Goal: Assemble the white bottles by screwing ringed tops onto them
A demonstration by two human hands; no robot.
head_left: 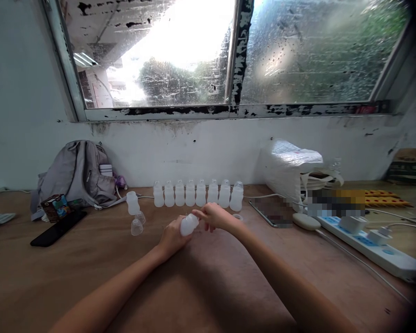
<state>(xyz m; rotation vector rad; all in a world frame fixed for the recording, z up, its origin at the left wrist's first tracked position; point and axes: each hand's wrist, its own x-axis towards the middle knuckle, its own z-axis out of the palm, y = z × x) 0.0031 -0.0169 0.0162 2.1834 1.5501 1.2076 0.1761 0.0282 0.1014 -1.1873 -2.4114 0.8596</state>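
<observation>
My left hand (pixel 171 237) grips a small white plastic bottle (pixel 189 225) tilted on its side above the brown table (pixel 208 277). My right hand (pixel 213 216) pinches at the bottle's top end; whether it holds a cap is hidden by the fingers. Behind the hands, a row of several matching white bottles (pixel 197 193) stands upright near the wall. A lone bottle (pixel 132 202) stands to the left, with two clear caps (pixel 137 224) lying in front of it. A small ring-like piece (pixel 237 217) lies just right of my right hand.
A grey backpack (pixel 76 173) leans on the wall at left, with a small carton (pixel 55 207) and a black phone (pixel 58 228) before it. At right are a white bag (pixel 291 169), another phone (pixel 272 212), and a white power strip (pixel 370 247) with plugs and cables.
</observation>
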